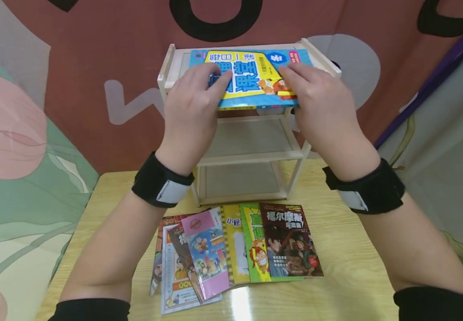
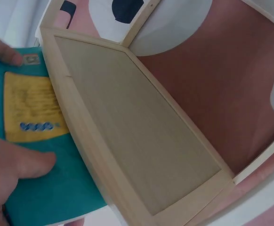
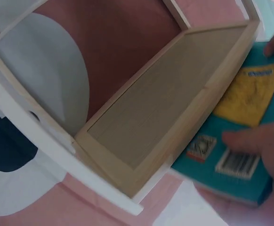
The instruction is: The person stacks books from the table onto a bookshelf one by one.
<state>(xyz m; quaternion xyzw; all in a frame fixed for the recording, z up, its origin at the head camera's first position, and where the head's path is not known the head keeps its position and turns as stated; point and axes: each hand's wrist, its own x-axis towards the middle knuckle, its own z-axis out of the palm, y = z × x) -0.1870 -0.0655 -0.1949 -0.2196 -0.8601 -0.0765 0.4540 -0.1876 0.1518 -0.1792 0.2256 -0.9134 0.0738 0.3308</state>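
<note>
A blue and yellow book (image 1: 249,78) lies cover up over the top shelf of a small light wood rack (image 1: 251,157), its near edge jutting past the shelf front. My left hand (image 1: 193,111) grips its left side, and my right hand (image 1: 325,104) grips its right side. From below, the left wrist view shows the teal back cover (image 2: 43,188) with digits against it. The right wrist view shows a yellow panel (image 3: 250,96) and a barcode (image 3: 238,162) on that cover, beside the underside of the top shelf (image 3: 170,89).
On the wooden table (image 1: 347,249) in front of the rack, several books lie fanned and overlapping, among them a dark brown book (image 1: 291,240) and a pink book (image 1: 207,254). Behind the rack hangs a reddish-brown patterned cloth (image 1: 107,49). The rack has two lower shelves.
</note>
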